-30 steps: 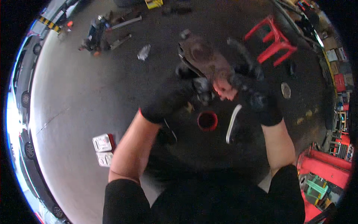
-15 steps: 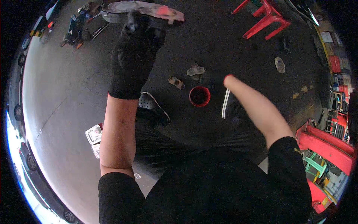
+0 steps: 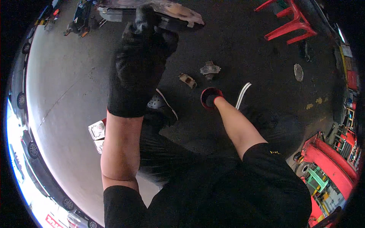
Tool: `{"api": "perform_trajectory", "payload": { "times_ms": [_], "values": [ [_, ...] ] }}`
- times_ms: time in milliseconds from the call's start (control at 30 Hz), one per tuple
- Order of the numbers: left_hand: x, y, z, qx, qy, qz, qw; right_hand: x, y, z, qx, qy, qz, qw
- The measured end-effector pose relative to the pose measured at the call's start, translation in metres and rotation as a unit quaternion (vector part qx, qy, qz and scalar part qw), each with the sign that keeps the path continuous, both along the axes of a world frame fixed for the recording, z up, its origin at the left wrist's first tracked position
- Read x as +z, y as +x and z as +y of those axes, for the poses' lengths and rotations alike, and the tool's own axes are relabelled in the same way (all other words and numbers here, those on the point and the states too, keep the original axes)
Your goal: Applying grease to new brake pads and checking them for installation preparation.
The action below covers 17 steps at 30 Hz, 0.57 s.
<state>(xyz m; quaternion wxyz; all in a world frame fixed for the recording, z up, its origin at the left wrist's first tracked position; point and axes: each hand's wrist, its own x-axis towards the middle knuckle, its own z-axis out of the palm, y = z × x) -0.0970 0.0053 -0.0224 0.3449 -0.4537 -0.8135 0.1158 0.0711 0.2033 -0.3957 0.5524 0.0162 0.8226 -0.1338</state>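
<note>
My left hand [image 3: 142, 49], in a black glove, is raised close to the view and closed around a brake pad [image 3: 182, 14]. The pad has a worn, greyish-brown metal backing and a dark edge, and the top of the frame cuts part of it off. Down on the floor, my right hand [image 3: 210, 100], in a dark glove with a red cuff, reaches into a red-rimmed tub [image 3: 204, 92]. Its fingers are hidden inside. Beyond the tub lie a brownish brake pad [image 3: 188, 80] and a grey metal part [image 3: 210, 70].
My shoes flank the tub. A red plastic stool [image 3: 292, 22] stands far right, with an oval metal piece [image 3: 299, 72] nearer. White-and-red boxes [image 3: 97, 130] lie beside my left forearm. A floor jack [image 3: 80, 19] sits far left; parked cars [image 3: 32, 150] line the left edge.
My right hand has moved left from beside the tub and down into it. My left hand still holds the brake pad up. The view has shifted slightly.
</note>
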Motion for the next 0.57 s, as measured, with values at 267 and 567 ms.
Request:
{"api": "perform_trajectory", "payload": {
  "times_ms": [267, 567],
  "values": [
    [0.001, 0.01, 0.005, 0.0, 0.096, -0.194, 0.976, -0.021, 0.001, 0.005, 0.055, 0.015, -0.065, 0.996],
    [-0.002, 0.011, 0.0, -0.07, 0.248, -0.426, 0.867, -0.025, -0.002, 0.004, 0.114, 0.023, -0.106, 0.988]
  ]
}}
